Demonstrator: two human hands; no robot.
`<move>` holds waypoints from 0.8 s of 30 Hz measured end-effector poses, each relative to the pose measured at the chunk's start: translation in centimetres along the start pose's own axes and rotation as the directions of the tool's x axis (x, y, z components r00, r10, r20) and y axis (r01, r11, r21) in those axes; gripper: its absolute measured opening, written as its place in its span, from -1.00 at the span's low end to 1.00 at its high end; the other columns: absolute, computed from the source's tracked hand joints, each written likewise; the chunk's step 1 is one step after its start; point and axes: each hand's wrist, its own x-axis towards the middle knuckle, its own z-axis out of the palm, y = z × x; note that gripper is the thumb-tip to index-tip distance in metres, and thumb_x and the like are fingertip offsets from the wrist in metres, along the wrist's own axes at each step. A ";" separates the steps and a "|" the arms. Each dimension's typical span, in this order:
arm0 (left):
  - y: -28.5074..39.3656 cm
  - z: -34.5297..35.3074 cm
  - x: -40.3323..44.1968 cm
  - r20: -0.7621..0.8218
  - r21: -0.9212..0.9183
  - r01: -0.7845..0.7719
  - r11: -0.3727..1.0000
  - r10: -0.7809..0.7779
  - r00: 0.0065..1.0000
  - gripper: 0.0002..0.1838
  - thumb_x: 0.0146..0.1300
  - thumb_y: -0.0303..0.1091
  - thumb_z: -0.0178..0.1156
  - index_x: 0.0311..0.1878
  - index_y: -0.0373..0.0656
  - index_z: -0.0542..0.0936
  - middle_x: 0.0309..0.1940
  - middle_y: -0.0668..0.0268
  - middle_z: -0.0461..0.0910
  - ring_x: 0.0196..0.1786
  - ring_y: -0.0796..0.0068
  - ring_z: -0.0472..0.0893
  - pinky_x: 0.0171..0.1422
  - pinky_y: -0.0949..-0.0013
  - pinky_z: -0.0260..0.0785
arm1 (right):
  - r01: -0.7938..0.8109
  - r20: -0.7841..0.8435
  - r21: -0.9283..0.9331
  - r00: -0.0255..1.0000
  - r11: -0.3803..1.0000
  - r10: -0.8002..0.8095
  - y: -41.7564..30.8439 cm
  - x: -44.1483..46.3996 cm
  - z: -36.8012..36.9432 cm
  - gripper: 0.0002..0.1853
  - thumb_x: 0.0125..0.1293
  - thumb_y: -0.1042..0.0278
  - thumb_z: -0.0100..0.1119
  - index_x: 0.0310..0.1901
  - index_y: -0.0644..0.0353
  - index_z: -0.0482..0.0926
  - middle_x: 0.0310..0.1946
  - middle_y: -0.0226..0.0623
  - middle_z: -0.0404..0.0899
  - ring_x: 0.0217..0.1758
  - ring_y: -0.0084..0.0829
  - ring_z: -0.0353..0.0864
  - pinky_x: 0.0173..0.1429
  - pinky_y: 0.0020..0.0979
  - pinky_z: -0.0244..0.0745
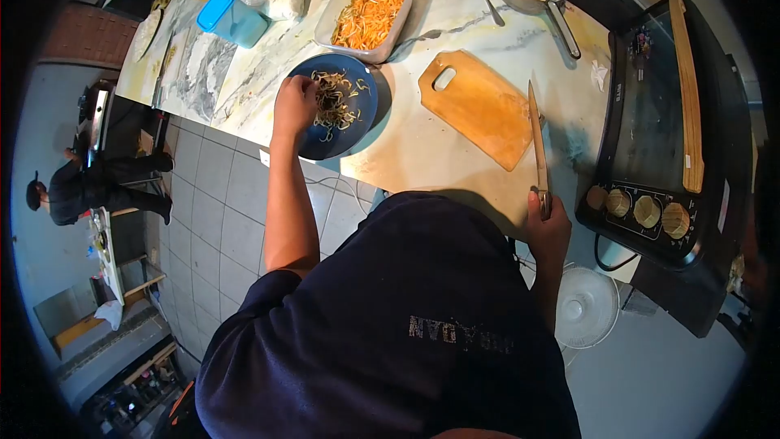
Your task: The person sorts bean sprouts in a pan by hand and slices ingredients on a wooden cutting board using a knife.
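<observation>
A knife (539, 142) is gripped by the right hand (548, 226) at the table's near edge (406, 167); the left hand (294, 103) is curled over sprouts (338, 112), contents hidden.

On the dark shirt (382, 293) nearest the view, worn pale lettering (460, 334) shows an N, an A and a D, the rest unclear, while small print on the black oven (660, 106) at right is too small to read.
</observation>
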 end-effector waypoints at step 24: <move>1.6 -3.1 -2.5 0.241 -0.089 -0.046 0.995 0.066 0.968 -0.81 0.15 -0.34 0.34 -0.15 -0.11 0.71 -0.23 0.10 0.57 -0.13 0.14 0.60 0.04 0.23 0.44 | 0.043 0.046 0.042 0.998 0.998 -0.045 -0.8 0.1 0.8 -0.62 0.29 0.06 0.26 -0.22 0.29 0.61 -0.49 -0.14 0.61 -0.46 -0.32 0.57 -0.28 -0.28 0.44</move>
